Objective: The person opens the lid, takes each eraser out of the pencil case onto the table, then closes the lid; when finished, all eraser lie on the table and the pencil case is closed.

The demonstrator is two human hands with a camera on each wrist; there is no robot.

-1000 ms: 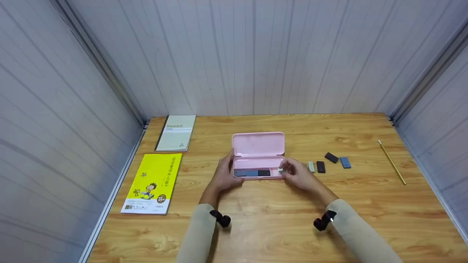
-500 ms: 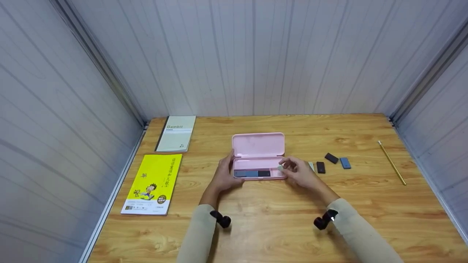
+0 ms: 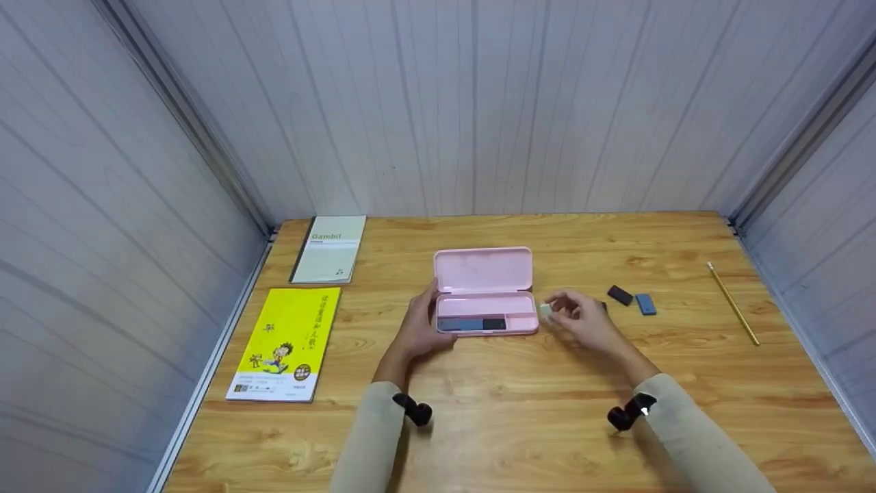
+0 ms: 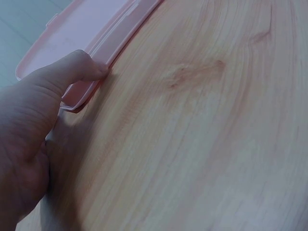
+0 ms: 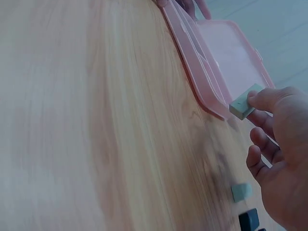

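Since the earlier head view, the right hand [image 3: 585, 322] has been drawn back from over the pink pencil case [image 3: 484, 293] to just beside its right end, a pale grey eraser [image 3: 545, 311] pinched in its grip, while the left hand [image 3: 419, 327] is kept against the case's left end. From the left wrist, the thumb [image 4: 72, 72] is seen pressed on the case rim, fingers uncurled. From the right wrist, the eraser [image 5: 245, 102] is held between thumb and fingertip, clear of the counter [image 5: 96, 120] and not yet laid inside.

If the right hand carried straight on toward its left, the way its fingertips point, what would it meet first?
Most likely the right end wall of the open pink pencil case. The right hand pinches a small grey-green eraser just off that end; the eraser would touch first, though height above the rim is unclear.
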